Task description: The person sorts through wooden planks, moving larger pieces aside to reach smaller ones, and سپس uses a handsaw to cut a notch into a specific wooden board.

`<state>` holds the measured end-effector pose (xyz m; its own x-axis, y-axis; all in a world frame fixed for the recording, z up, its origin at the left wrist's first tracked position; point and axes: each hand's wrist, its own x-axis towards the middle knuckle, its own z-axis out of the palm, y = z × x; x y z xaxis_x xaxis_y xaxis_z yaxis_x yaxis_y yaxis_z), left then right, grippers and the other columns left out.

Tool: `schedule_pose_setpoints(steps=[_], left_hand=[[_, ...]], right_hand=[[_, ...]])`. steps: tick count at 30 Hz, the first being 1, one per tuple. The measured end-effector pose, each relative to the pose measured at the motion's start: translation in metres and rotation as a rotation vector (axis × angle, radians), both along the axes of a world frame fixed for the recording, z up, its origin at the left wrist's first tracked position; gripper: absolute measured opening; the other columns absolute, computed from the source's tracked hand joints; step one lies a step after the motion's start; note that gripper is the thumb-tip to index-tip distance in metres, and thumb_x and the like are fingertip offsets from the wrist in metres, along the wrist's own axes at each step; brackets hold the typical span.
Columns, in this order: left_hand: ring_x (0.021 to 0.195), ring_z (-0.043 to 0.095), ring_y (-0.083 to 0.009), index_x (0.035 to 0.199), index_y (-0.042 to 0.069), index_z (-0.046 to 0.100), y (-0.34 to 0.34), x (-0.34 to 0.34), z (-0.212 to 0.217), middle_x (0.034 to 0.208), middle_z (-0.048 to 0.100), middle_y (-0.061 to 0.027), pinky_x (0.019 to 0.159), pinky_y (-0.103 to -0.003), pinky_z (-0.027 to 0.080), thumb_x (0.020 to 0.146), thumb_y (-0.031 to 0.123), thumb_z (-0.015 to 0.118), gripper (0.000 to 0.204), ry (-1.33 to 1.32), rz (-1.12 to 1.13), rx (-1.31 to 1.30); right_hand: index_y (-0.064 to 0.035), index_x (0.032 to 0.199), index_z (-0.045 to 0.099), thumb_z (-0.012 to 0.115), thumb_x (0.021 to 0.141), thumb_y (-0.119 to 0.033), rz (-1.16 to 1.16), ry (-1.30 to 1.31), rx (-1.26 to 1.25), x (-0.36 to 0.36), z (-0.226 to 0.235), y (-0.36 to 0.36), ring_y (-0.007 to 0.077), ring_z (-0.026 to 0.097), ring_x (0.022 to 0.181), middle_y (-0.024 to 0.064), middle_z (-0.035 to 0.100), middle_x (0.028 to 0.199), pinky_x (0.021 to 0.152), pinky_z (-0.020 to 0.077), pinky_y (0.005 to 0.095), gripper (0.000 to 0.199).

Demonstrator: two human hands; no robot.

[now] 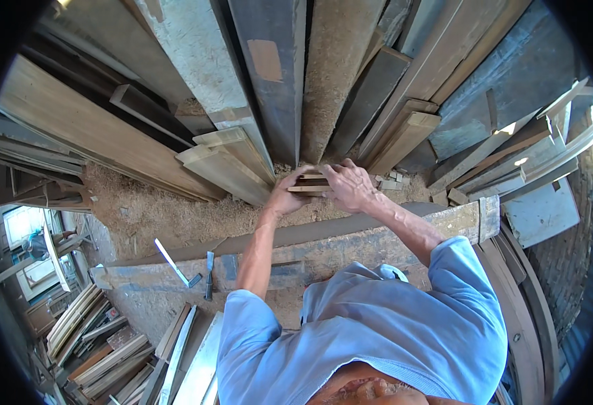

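Item: small stack of short flat brown wooden offcuts (312,183), lying on the sawdust-covered floor (154,212) at the foot of tall grey leaning planks (269,74). Left hand (284,197) curled shut on the stack's near end, right hand (347,187) closed over its top, apparently to keep the pieces squared together. Between body and stack: long worn timber beam (350,246) bearing a metal chisel (209,273); both arms reach across it.

A small stack of short, flat wooden pieces (310,183) lies level between both hands, pale brown, edges facing the person.
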<state>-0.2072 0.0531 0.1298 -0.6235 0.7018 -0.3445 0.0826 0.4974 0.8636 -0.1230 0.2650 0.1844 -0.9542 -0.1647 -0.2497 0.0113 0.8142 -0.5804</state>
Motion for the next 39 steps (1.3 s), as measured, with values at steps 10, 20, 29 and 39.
schedule_pose_setpoints(steps=[10,20,29,39], left_hand=[[0.105,0.069,-0.0195,0.136,0.010,0.058,-0.071,-0.054,-0.038,0.115,0.072,-0.0110,0.092,-0.036,0.056,0.076,0.011,0.086,0.066,0.157,0.290,-0.153],[0.111,0.067,-0.0296,0.134,0.003,0.052,-0.087,-0.083,-0.128,0.127,0.065,-0.0201,0.094,-0.039,0.053,0.091,0.026,0.074,0.054,0.227,0.698,-0.321],[0.122,0.062,-0.0290,0.143,0.003,0.047,-0.105,0.024,-0.175,0.140,0.057,-0.0216,0.102,-0.040,0.049,0.094,0.026,0.069,0.058,-0.022,0.549,-0.342],[0.136,0.049,-0.0380,0.155,0.007,0.026,0.081,0.083,-0.118,0.146,0.050,-0.0248,0.113,-0.043,0.042,0.084,0.018,0.078,0.088,0.003,0.128,-0.134]], right_hand=[[-0.0014,0.121,0.054,0.070,0.085,-0.018,0.024,-0.015,0.009,-0.083,-0.050,-0.063,0.0391,0.059,0.115,0.0187,0.066,0.116,0.093,0.0528,0.0503,0.043],[-0.0064,0.143,0.043,0.068,0.084,-0.009,-0.505,0.277,0.020,-0.077,-0.032,0.036,0.0446,0.044,0.133,0.0254,0.044,0.144,0.117,0.0336,0.0517,0.064],[-0.0036,0.145,0.039,0.070,0.076,-0.009,-0.599,0.045,0.621,0.000,-0.127,0.271,0.0464,0.053,0.120,0.0236,0.046,0.140,0.099,0.0464,0.0520,0.075],[-0.0125,0.136,0.051,0.082,0.071,-0.016,-0.432,0.071,0.390,0.022,-0.072,0.184,0.0420,0.058,0.111,0.0167,0.056,0.122,0.095,0.0469,0.0514,0.072]])
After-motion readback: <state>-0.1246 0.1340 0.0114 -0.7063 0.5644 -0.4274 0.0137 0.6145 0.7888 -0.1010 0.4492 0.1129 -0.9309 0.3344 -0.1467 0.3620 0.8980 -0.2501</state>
